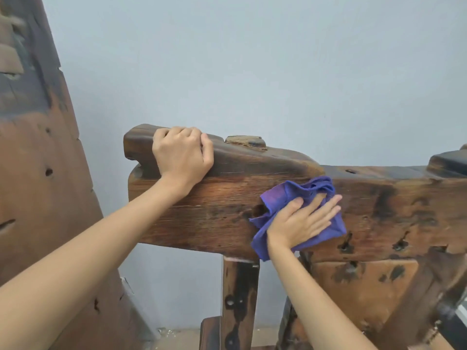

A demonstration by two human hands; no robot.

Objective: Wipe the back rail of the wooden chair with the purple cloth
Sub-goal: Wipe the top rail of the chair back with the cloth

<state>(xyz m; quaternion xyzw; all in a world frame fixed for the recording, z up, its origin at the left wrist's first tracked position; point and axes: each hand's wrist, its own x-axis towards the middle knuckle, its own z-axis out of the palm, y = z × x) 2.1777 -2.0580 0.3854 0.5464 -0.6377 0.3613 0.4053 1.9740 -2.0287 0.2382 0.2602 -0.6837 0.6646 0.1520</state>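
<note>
Pressure stays even if right hand (302, 221), flat on cloth (278, 195), follows the grain while left hand (183, 155), clenched over rail (214, 198), steadies it.

The left hand (182, 154) is curled over, fingers bent, holding tight. The right hand (302, 221) lies flat with fingers spread. Both bare arms reach forward.

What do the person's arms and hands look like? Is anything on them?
Both arms are bare all the way up, with no sleeves showing. The left hand and right hand wear no gloves, rings, watch or bracelets. The fingernails look short and plain.
</note>
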